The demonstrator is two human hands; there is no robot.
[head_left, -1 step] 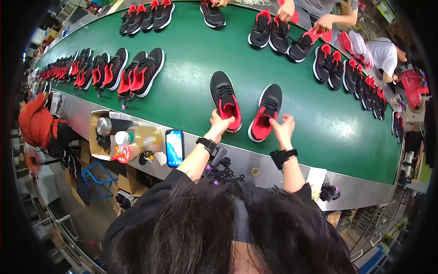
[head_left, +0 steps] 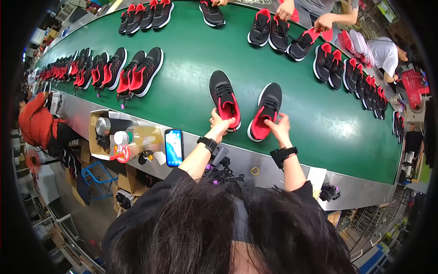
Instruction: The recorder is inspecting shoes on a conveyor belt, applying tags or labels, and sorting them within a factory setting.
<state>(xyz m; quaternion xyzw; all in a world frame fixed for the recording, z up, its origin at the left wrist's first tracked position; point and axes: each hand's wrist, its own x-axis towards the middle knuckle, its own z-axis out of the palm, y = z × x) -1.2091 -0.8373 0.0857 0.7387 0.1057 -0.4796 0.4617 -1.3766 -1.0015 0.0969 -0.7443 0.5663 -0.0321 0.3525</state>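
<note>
Two black running shoes with red linings and white soles lie before me on the green belt, toes pointing away. My left hand (head_left: 219, 124) is closed on the heel of the left shoe (head_left: 222, 93), its thumb over the red collar. Beside the right shoe (head_left: 272, 101), my right hand (head_left: 280, 129) has its thumb at the red opening and its other fingers spread apart from it. Part of each heel is covered by my hands. Black wrist straps show on both of my arms.
Rows of similar shoes (head_left: 146, 71) stand along the green belt (head_left: 191, 50). On the metal ledge are a phone (head_left: 174, 147), a drink bottle (head_left: 148, 137), a box (head_left: 96, 137) and black plastic hooks (head_left: 223, 173). Across the belt, a co-worker's hands (head_left: 325, 21) handle a shoe.
My right hand has moved slightly left, bringing its thumb nearer the right shoe's opening. My left hand keeps its hold on the left shoe.
</note>
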